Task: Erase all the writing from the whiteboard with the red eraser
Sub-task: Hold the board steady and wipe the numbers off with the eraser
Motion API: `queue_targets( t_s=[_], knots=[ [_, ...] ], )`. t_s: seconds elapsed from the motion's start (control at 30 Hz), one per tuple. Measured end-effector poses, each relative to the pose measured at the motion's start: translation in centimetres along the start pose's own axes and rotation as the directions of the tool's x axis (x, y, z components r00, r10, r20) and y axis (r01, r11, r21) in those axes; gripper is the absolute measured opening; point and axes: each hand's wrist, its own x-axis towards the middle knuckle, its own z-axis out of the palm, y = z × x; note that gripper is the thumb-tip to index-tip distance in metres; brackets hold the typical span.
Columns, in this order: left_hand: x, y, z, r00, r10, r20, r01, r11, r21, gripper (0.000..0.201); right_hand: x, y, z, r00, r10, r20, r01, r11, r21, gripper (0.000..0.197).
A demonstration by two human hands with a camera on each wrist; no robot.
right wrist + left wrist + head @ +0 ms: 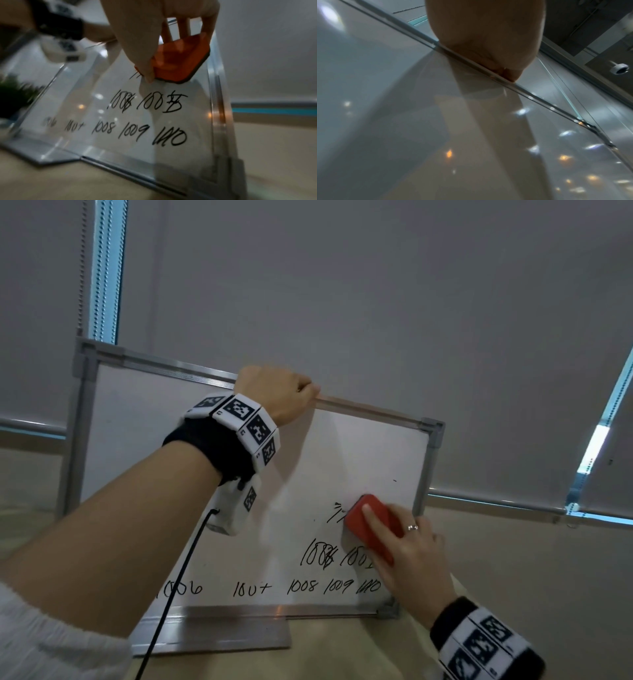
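Observation:
A small metal-framed whiteboard (pixel 144 419) stands upright on a beige table. My left hand (pixel 277 395) grips its top frame rail (pixel 539 101), fingers curled over the edge. My right hand (pixel 411 556) holds the red eraser (pixel 370 525) flat against the board's right half, forefinger along its back and thumb on its side. In the right wrist view the eraser (pixel 178 59) covers part of a scribble. Black handwritten numbers (pixel 145 102) fill two rows below it, and the bottom row (pixel 308 587) runs from left to right. The upper left of the board is blank.
Grey roller blinds (pixel 376 302) hang behind the board, with bead chains (pixel 102 268) at the left. The board's metal foot (pixel 212 631) sticks out toward me on the table. A cable (pixel 178 583) hangs from my left wrist. A green plant (pixel 13 94) stands to the left.

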Motion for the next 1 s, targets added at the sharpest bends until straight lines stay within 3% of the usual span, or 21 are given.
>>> queue_targets(
  t_s=[0.03, 0.1, 0.17, 0.2, 0.23, 0.37, 0.47, 0.53, 0.6, 0.7, 0.77, 0.8, 0.93, 1.0],
  knots=[
    [0.0, 0.0, 0.0, 1.0, 0.0, -0.004, 0.0, 1.0, -0.002, 0.041, 0.6, 0.3, -0.3, 0.999, 0.035, -0.005, -0.035, 0.999, 0.013, 0.076],
    [0.0, 0.0, 0.0, 1.0, -0.003, 0.004, 0.003, 1.0, -0.01, 0.041, 2.3, 0.9, -0.7, 0.951, 0.307, -0.046, -0.3, 0.947, 0.118, 0.068],
    [0.0, 0.1, 0.0, 1.0, -0.005, 0.019, 0.005, 1.0, -0.012, 0.041, 3.4, 0.7, -1.0, 0.81, 0.583, 0.067, -0.575, 0.765, 0.291, 0.07],
    [0.0, 0.1, 0.0, 1.0, -0.005, 0.021, 0.006, 1.0, -0.012, 0.042, 3.4, -0.1, -0.8, 0.769, 0.626, 0.13, -0.626, 0.696, 0.351, 0.074],
    [0.0, 0.0, 0.0, 1.0, -0.006, 0.02, 0.006, 1.0, -0.012, 0.042, 3.0, -1.2, -0.8, 0.76, 0.623, 0.185, -0.64, 0.667, 0.382, 0.076],
    [0.0, 0.1, 0.1, 1.0, -0.003, 0.011, 0.003, 1.0, -0.006, 0.042, 1.6, -4.9, -1.0, 0.803, 0.52, 0.292, -0.595, 0.674, 0.438, 0.065],
    [0.0, 0.2, -0.2, 1.0, -0.002, 0.01, 0.002, 1.0, -0.011, 0.041, 5.4, -2.8, -1.6, 0.74, 0.653, 0.161, -0.62, 0.57, 0.538, 0.061],
    [0.0, 0.2, -0.1, 1.0, -0.002, 0.02, 0.002, 1.0, -0.015, 0.04, 7.4, -1.7, -2.0, 0.685, 0.715, 0.14, -0.646, 0.509, 0.569, 0.062],
    [0.0, 0.2, -0.1, 1.0, -0.001, 0.014, 0.001, 1.0, -0.011, 0.04, 7.0, -2.8, -1.7, 0.721, 0.68, 0.135, -0.642, 0.581, 0.499, 0.061],
    [0.1, 0.1, 0.0, 1.0, -0.006, 0.007, 0.007, 1.0, -0.011, 0.041, 2.9, -5.9, -0.8, 0.851, 0.463, 0.248, -0.522, 0.796, 0.307, 0.059],
    [0.1, 0.2, 0.0, 1.0, -0.003, 0.012, 0.003, 1.0, -0.01, 0.041, 1.3, -6.1, -0.7, 0.868, 0.371, 0.33, -0.455, 0.86, 0.23, 0.057],
    [0.1, 0.2, 0.0, 1.0, -0.001, 0.015, 0.001, 1.0, -0.01, 0.041, 1.7, -5.4, -0.8, 0.871, 0.375, 0.317, -0.455, 0.859, 0.234, 0.058],
    [-0.2, 0.3, -0.3, 1.0, -0.002, 0.021, 0.002, 1.0, -0.016, 0.041, 5.9, -1.1, -1.6, 0.877, 0.479, 0.039, -0.471, 0.84, 0.268, 0.064],
    [-0.3, 0.3, -0.3, 1.0, 0.002, 0.016, -0.002, 1.0, -0.015, 0.041, 6.1, -0.6, -1.2, 0.91, 0.413, -0.036, -0.394, 0.888, 0.235, 0.066]
  ],
)
